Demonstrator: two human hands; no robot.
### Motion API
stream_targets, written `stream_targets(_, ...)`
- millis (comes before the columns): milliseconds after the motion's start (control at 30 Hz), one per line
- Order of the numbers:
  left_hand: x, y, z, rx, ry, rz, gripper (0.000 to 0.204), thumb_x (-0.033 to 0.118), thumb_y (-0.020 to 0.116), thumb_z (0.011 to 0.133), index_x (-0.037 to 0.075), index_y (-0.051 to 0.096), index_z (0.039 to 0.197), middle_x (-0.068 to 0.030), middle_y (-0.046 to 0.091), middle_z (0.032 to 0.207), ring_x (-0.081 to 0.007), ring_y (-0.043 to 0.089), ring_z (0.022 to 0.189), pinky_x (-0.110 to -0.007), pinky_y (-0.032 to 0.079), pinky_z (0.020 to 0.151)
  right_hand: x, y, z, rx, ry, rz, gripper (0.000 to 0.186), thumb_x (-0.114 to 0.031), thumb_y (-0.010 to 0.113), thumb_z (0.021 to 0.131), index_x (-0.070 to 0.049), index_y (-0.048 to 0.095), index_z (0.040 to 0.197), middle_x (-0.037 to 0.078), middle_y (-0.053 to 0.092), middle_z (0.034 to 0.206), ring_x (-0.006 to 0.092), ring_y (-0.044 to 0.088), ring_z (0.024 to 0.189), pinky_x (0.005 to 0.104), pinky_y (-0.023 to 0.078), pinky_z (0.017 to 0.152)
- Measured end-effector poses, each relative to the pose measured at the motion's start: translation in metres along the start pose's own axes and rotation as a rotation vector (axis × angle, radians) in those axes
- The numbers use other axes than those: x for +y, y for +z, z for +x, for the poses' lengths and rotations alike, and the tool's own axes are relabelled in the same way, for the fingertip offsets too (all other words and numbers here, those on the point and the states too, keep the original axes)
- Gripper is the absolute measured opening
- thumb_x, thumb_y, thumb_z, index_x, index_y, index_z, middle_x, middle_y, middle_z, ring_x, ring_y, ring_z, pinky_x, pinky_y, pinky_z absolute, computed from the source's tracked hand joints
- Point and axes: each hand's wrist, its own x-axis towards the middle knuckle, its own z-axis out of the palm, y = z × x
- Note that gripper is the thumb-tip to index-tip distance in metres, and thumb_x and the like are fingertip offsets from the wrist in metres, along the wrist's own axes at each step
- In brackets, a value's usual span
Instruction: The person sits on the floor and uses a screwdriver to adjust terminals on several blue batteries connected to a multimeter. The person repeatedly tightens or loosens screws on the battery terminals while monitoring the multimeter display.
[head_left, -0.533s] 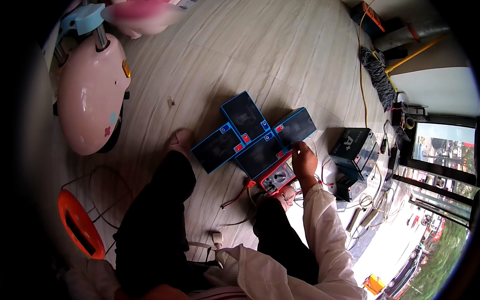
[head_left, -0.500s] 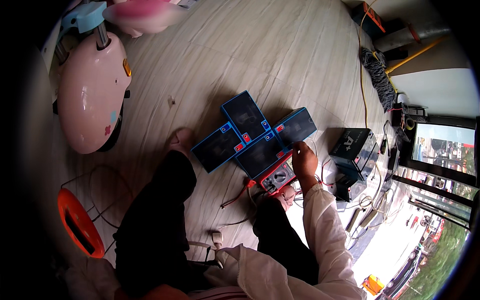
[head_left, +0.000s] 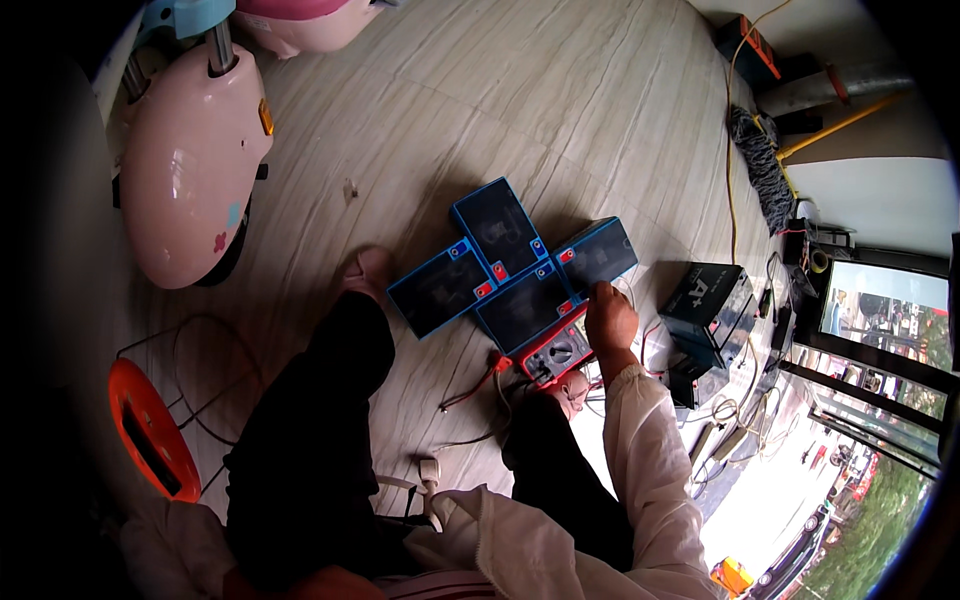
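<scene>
Looks mid-job: four boxy black-and-blue batteries (head_left: 524, 310) are sitting grouped, right hand (head_left: 611, 320) is working by the red-cased multimeter (head_left: 556, 352), can't tell its grip.

And I'm looking across a pale, grey-veined floor (head_left: 430, 120) running from near to far, a glossy pink scooter body (head_left: 190, 180) standing at the left. Over at the far right, a grey string mop (head_left: 762, 170) sits by a whitish wall (head_left: 890, 195). Daylight pours in from the right: I've got dark-framed glass (head_left: 880, 300) there, and, near right, white glare on the ground (head_left: 750, 490), a dark car (head_left: 797, 550) and green foliage (head_left: 860, 535) outside.
</scene>
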Motion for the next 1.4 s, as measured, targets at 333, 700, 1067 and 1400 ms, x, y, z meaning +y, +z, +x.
stream_targets(333, -0.005, -0.002, 0.006, -0.017, 0.014, -0.025, 0.022, 0.02, 0.063, 0.088, 0.008, 0.061, 0.069, -0.0049, 0.057, 0.062, -0.0227, 0.055, 0.049, -0.034, 0.041, 0.043, -0.009, -0.003, 0.006, -0.133, 0.083, -0.101, 0.017, -0.024, 0.051, 0.092, -0.008, 0.053, 0.092, 0.014, 0.065, 0.092, 0.0328, 0.065, 0.085, 0.0442, 0.054, 0.07)
stream_targets(700, -0.005, -0.001, 0.009, -0.02, 0.007, -0.019, 0.023, 0.02, 0.062, 0.088, 0.008, 0.06, 0.068, -0.0053, 0.056, 0.061, -0.0231, 0.055, 0.048, -0.034, 0.041, 0.043, -0.011, -0.013, 0.021, -0.372, 0.227, -0.036, 0.039, -0.04, 0.044, 0.097, -0.006, 0.063, 0.096, 0.019, 0.068, 0.084, 0.0351, 0.067, 0.086, 0.0453, 0.052, 0.074)
stream_targets(1067, -0.005, -0.001, 0.008, -0.008, -0.003, -0.008, 0.024, 0.021, 0.062, 0.088, 0.009, 0.06, 0.068, -0.005, 0.056, 0.061, -0.0232, 0.055, 0.048, -0.034, 0.041, 0.043, -0.005, -0.006, 0.006, -0.2, 0.185, 0.092, 0.038, -0.04, 0.048, 0.092, -0.004, 0.056, 0.102, 0.02, 0.066, 0.098, 0.0412, 0.065, 0.085, 0.0494, 0.051, 0.075)
stream_targets(1400, -0.005, -0.001, 0.01, -0.007, 0.006, -0.026, 0.026, 0.022, 0.061, 0.089, 0.008, 0.06, 0.068, -0.0055, 0.056, 0.061, -0.0228, 0.055, 0.048, -0.033, 0.041, 0.043, -0.003, -0.004, 0.005, -0.006, 0.141, 0.119, 0.038, -0.041, 0.046, 0.094, -0.006, 0.059, 0.087, 0.019, 0.067, 0.083, 0.0409, 0.064, 0.078, 0.0501, 0.05, 0.07)
